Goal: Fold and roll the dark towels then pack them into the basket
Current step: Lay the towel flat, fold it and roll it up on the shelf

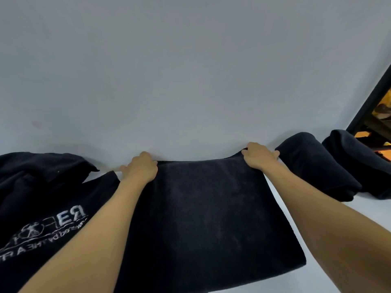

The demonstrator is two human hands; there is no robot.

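**A:** Holding anything?

**B:** Yes, both clamped. Left grip curled on the far left corner of a flat dark towel, right grip on the far right corner, fingers hooked over the far edge.

**A:** And where does the towel lie?

**B:** Spread smooth on a pale grey surface, running from both grips back toward the body, between two bare forearms.

**A:** Anything beside the grips?

**B:** Just outside the right grip, close against its thumb: a rolled dark towel. Beyond that, a second dark bundle, probably another roll. Outside the left grip, near but apart: a rumpled dark towel with white lettering, apparently not yet folded. No basket in view.

**A:** Which step, then?

**B:** Most likely folding, or the very start of a roll. Far edge pinched, nothing turned over yet. Judging by the finished rolls and the unfolded heap, somewhere mid-task, with packing yet to begin.

**A:** What next?

**B:** Probably lifting both corners together and bringing them back toward the near edge, or curling the far edge tightly onto itself. Calls for level grips, equal tension and matched corners, to avoid a skewed or loose roll. Afterwards, likely setting it down beside the rolls outside the right grip.
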